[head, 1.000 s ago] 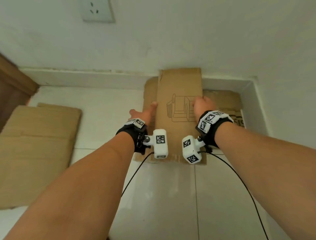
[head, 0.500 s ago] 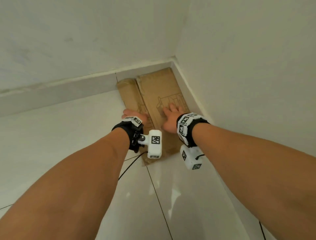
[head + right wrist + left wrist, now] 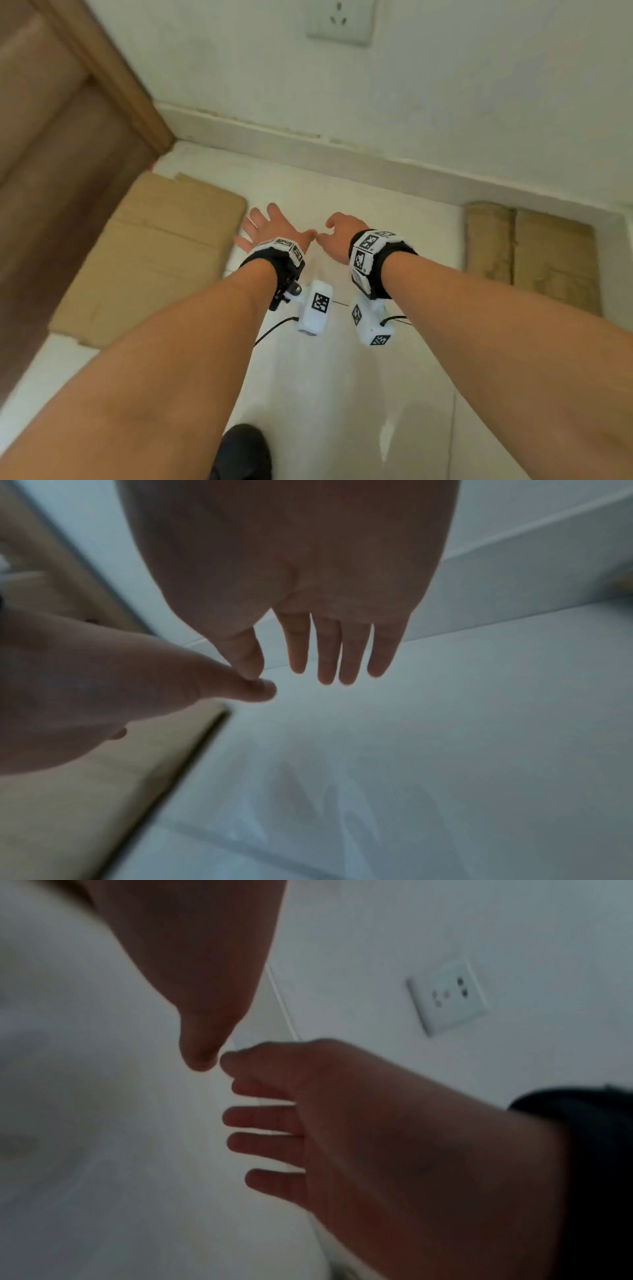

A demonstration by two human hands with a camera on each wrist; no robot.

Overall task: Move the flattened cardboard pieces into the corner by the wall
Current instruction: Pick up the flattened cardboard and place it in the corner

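Note:
A large flattened cardboard piece (image 3: 147, 260) lies on the white floor at the left, beside the door. Two flattened pieces (image 3: 534, 257) lie side by side in the corner by the wall at the right. My left hand (image 3: 270, 228) hovers with spread, straight fingers just past the right edge of the left cardboard and holds nothing. My right hand (image 3: 339, 236) hangs close beside it, fingers relaxed, empty, thumb tips nearly meeting. In the right wrist view the straight fingers (image 3: 325, 653) hang above bare floor, with the cardboard edge (image 3: 85, 791) at lower left.
A brown wooden door and frame (image 3: 51, 137) border the left cardboard. A white wall with a skirting board (image 3: 308, 147) runs across the back, with a wall socket (image 3: 339, 20) above. My dark shoe (image 3: 243, 452) shows at the bottom. Cables hang from the wrist cameras.
Both hands have let go of the cardboard in the corner and swung left over the floor. The view has turned from the corner towards the piece by the door.

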